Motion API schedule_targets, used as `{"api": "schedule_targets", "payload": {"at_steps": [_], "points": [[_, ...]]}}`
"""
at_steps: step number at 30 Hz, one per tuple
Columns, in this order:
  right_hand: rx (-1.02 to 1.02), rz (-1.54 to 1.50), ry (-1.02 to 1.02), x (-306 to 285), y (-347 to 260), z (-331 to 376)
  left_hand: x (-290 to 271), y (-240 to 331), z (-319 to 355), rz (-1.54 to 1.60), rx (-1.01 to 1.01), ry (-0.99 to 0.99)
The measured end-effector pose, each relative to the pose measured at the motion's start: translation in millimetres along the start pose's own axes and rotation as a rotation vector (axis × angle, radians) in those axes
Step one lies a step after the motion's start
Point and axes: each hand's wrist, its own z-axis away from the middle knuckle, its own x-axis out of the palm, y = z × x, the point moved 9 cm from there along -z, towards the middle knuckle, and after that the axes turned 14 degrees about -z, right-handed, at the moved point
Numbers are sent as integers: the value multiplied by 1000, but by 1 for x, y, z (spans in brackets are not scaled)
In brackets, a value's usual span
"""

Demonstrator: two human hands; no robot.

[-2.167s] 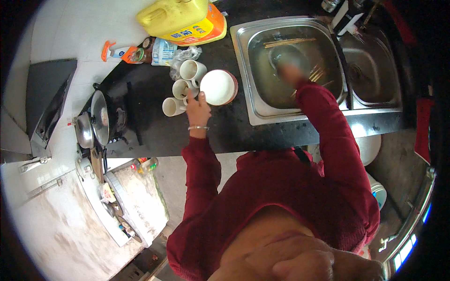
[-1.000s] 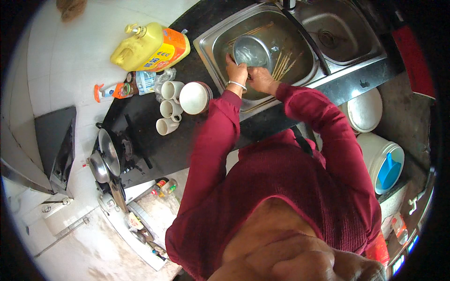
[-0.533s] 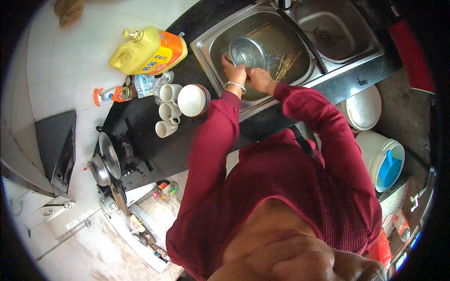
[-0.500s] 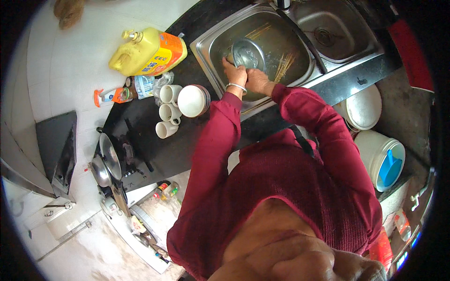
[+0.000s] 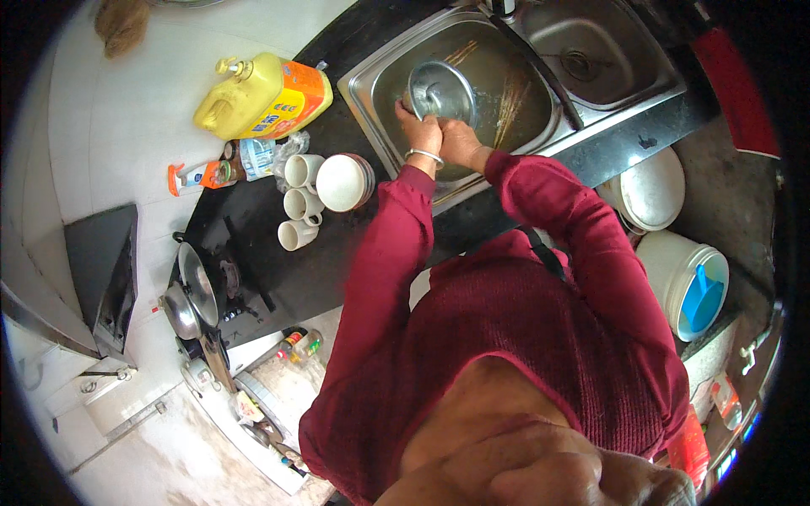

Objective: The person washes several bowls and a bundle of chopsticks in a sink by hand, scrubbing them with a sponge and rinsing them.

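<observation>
Your left hand (image 5: 422, 133) grips metal bowl (image 5: 445, 91) by rim; right hand (image 5: 461, 143) close beside, can't tell grip — washing step in sink (image 5: 361, 99), seemingly — next calls for firm wet hold

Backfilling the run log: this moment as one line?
left hand: holding silvery bowl; right hand: at bowl's near edge, grip unclear; bowl: in larger sink basin; thin sticks: same basin; three white mugs: on counter

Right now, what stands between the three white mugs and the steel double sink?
In the head view, a stack of bowls, the top one white inside, stands between the mugs and the sink.
</observation>
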Motion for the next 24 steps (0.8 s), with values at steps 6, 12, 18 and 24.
{"api": "schedule_targets", "payload": {"at_steps": [6,12,18,24], "points": [[-454,713,-244,-17,22,19,4,-46,-27,-19,-45,-386],[-536,530,-364,-27,29,4,-26,5,-25,-59,39,-140],[-155,-97,-563,-53,-7,-4,-33,61,-1,-403,733,-267],[226,-589,-272,-85,30,-42,-31,55,-1,-441,622,-315]]}}
